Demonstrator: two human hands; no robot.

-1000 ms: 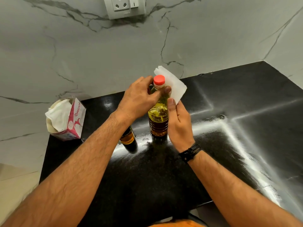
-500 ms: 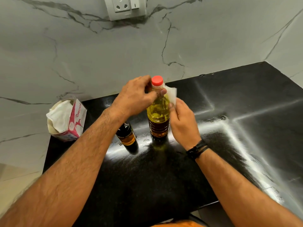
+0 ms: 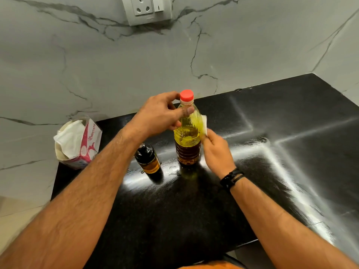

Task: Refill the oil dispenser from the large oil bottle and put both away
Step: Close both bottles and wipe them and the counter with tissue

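Nearest the body: both forearms reach out over the black counter [image 3: 194, 210], a dark band on the right wrist.
Right hand [image 3: 216, 150]: its grip pinches a white tissue [image 3: 204, 124] against the right side of the oil bottle, about mid-height.
Left hand [image 3: 161, 115]: its grip is curled round the bottle's shoulder just under the cap, thumb across the front.
Oil bottle [image 3: 187, 136]: upright on the counter, red cap [image 3: 186, 94] on, yellow oil inside.
Dispenser [image 3: 148, 159]: small dark bottle with amber oil, just left of the big one, apart from it.
Tissue box [image 3: 77, 142]: farther left, near the wall, tissues spilling out.
Stage: wiping the outside; putting both away is not yet done.
Risk: an oily plastic wall may slip in the left grip; a hard sideways wipe could tip the bottle toward the dispenser.
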